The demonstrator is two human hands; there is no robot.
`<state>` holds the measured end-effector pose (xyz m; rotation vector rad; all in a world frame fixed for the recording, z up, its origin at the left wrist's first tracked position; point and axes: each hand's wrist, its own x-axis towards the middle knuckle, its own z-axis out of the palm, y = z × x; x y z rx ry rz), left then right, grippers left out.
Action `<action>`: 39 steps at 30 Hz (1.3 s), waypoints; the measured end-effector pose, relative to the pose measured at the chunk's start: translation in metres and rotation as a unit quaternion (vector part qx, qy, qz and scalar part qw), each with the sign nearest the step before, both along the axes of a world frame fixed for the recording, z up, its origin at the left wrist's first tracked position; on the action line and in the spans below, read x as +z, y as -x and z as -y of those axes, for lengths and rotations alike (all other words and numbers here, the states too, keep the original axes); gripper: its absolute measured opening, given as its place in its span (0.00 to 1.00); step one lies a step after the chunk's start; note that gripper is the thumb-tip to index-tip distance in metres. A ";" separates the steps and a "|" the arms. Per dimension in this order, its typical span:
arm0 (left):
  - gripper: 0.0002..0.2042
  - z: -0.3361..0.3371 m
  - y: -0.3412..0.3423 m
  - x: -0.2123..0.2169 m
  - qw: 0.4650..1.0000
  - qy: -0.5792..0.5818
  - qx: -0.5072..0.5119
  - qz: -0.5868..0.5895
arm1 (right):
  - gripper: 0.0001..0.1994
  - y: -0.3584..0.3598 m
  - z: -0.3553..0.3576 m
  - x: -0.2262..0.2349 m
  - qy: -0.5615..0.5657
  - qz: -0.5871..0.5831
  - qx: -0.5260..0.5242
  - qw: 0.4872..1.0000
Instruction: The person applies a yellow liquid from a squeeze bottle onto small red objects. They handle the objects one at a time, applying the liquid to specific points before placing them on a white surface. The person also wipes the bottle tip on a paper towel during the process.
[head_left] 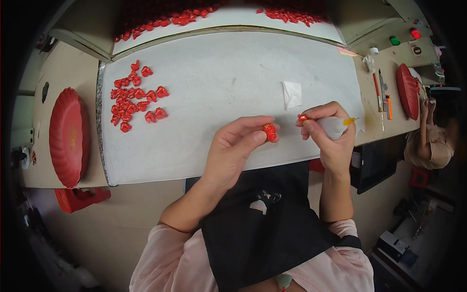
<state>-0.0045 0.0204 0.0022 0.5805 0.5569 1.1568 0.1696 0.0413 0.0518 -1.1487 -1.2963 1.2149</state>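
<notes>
Where light falls, the lumpy red piece [269, 132] gleams.

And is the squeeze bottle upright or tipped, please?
Tipped: the squeeze bottle slants in the right hand, its yellow nozzle pointing out to the right.

Two hands: one left hand [231, 151] and one right hand [335, 143]. Two held red pieces: one red ornament [269, 132] in the left, one small red piece [302, 117] in the right. One squeeze bottle [333, 127]. One folded white paper [292, 95]. Some twenty or more loose red ornaments [127, 105], too overlapped to count exactly; dozens of farther red pieces [180, 18], in two heaps. Two scalloped trays: one left tray [61, 141], one right tray [406, 95]. Two panel buttons: one green button [394, 40], one red button [415, 33]. One orange cutter [389, 107].
</notes>
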 end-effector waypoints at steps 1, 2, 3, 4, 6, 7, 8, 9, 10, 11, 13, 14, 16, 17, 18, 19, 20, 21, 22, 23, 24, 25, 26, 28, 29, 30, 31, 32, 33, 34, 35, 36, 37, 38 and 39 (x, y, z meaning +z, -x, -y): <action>0.11 0.001 -0.005 0.000 1.000 -0.001 -0.007 -0.001 | 0.05 -0.003 0.008 -0.004 0.008 -0.035 -0.001 0.999; 0.11 0.002 -0.009 0.000 1.000 -0.003 -0.013 -0.002 | 0.05 -0.007 0.014 -0.008 0.017 -0.070 -0.002 0.997; 0.11 0.003 -0.011 0.000 1.000 -0.004 -0.017 -0.009 | 0.05 -0.010 0.018 -0.014 0.020 -0.084 -0.006 0.996; 0.11 0.005 -0.015 0.001 1.000 0.004 -0.021 -0.011 | 0.05 -0.012 0.022 -0.019 0.024 -0.099 -0.009 0.995; 0.11 0.007 -0.021 0.004 0.999 0.017 -0.030 -0.016 | 0.05 -0.016 0.029 -0.023 0.028 -0.128 -0.013 0.991; 0.11 0.008 -0.024 0.004 0.999 0.020 -0.032 -0.029 | 0.05 -0.018 0.032 -0.024 0.030 -0.141 -0.014 0.989; 0.11 0.010 -0.026 0.004 0.998 0.023 -0.034 -0.042 | 0.05 -0.019 0.035 -0.025 0.031 -0.154 -0.015 0.987; 0.11 0.011 -0.028 0.004 0.998 0.025 -0.037 -0.053 | 0.05 -0.019 0.038 -0.025 0.034 -0.168 -0.024 0.985; 0.11 0.012 -0.029 0.004 0.998 0.022 -0.039 -0.054 | 0.05 -0.018 0.040 -0.024 0.036 -0.182 -0.032 0.982; 0.11 0.012 -0.030 0.005 0.997 0.020 -0.040 -0.056 | 0.05 -0.017 0.041 -0.024 0.039 -0.196 -0.041 0.979; 0.11 0.013 -0.032 0.007 0.997 0.016 -0.039 -0.059 | 0.04 -0.017 0.043 -0.026 0.046 -0.209 -0.036 0.976; 0.11 0.014 -0.032 0.009 0.997 0.015 -0.037 -0.063 | 0.04 -0.018 0.043 -0.027 0.049 -0.216 -0.033 0.975; 0.11 0.014 -0.033 0.008 0.997 0.012 -0.035 -0.062 | 0.04 -0.021 0.042 -0.032 0.086 -0.301 -0.025 0.950; 0.11 0.015 -0.033 0.008 0.998 0.008 -0.034 -0.059 | 0.05 -0.022 0.042 -0.035 0.104 -0.342 -0.021 0.934; 0.11 0.014 -0.033 0.008 0.998 0.003 -0.032 -0.057 | 0.05 -0.023 0.042 -0.037 0.116 -0.361 -0.020 0.925; 0.11 0.014 -0.033 0.008 0.998 0.002 -0.033 -0.060 | 0.05 -0.022 0.042 -0.039 0.129 -0.379 -0.018 0.916; 0.11 0.015 -0.034 0.009 0.997 0.001 -0.033 -0.064 | 0.05 -0.022 0.042 -0.039 0.141 -0.396 -0.017 0.907; 0.11 0.016 -0.033 0.008 0.997 0.000 -0.033 -0.068 | 0.05 -0.020 0.043 -0.039 0.126 -0.376 -0.020 0.918; 0.11 0.016 -0.033 0.009 0.997 -0.003 -0.032 -0.071 | 0.05 -0.018 0.045 -0.038 0.111 -0.356 -0.023 0.928; 0.11 0.015 -0.033 0.009 0.997 -0.005 -0.031 -0.074 | 0.04 -0.015 0.046 -0.036 0.096 -0.335 -0.026 0.937; 0.11 0.015 -0.034 0.010 0.997 -0.007 -0.030 -0.077 | 0.04 -0.012 0.048 -0.034 0.070 -0.297 -0.039 0.952; 0.11 0.015 -0.033 0.009 0.997 -0.009 -0.031 -0.075 | 0.04 -0.008 0.049 -0.031 0.043 -0.257 -0.051 0.964; 0.11 0.016 -0.032 0.009 0.997 -0.010 -0.031 -0.072 | 0.04 -0.005 0.050 -0.029 0.017 -0.217 -0.064 0.974; 0.11 0.017 -0.031 0.009 0.997 -0.015 -0.030 -0.069 | 0.04 -0.004 0.051 -0.028 0.006 -0.175 -0.066 0.982; 0.11 0.018 -0.030 0.010 0.997 -0.019 -0.028 -0.070 | 0.04 -0.003 0.052 -0.028 0.000 -0.154 -0.066 0.986; 0.11 0.018 -0.030 0.011 0.997 -0.025 -0.026 -0.070 | 0.04 -0.003 0.052 -0.028 -0.003 -0.144 -0.070 0.987; 0.11 0.018 -0.029 0.010 0.997 -0.027 -0.026 -0.067 | 0.03 -0.002 0.053 -0.028 -0.005 -0.134 -0.074 0.988; 0.11 0.017 -0.029 0.010 0.997 -0.030 -0.027 -0.064 | 0.03 -0.002 0.053 -0.029 -0.008 -0.124 -0.078 0.989; 0.11 0.018 -0.029 0.010 0.997 -0.031 -0.026 -0.063 | 0.03 -0.001 0.053 -0.029 -0.008 -0.122 -0.079 0.989; 0.11 0.018 -0.029 0.009 0.997 -0.034 -0.028 -0.063 | 0.03 -0.001 0.053 -0.029 -0.008 -0.120 -0.079 0.990; 0.11 0.018 -0.028 0.009 0.997 -0.038 -0.029 -0.063 | 0.03 0.000 0.054 -0.029 -0.008 -0.118 -0.080 0.990; 0.11 0.018 -0.028 0.009 0.997 -0.041 -0.031 -0.063 | 0.03 0.000 0.054 -0.029 -0.006 -0.117 -0.078 0.990; 0.11 0.018 -0.028 0.009 0.996 -0.043 -0.030 -0.066 | 0.03 0.001 0.054 -0.028 -0.005 -0.116 -0.077 0.990; 0.11 0.018 -0.028 0.010 0.996 -0.044 -0.029 -0.069 | 0.03 0.001 0.054 -0.028 -0.004 -0.115 -0.076 0.990; 0.11 0.018 -0.028 0.010 0.996 -0.046 -0.028 -0.072 | 0.04 0.001 0.054 -0.028 -0.004 -0.115 -0.072 0.991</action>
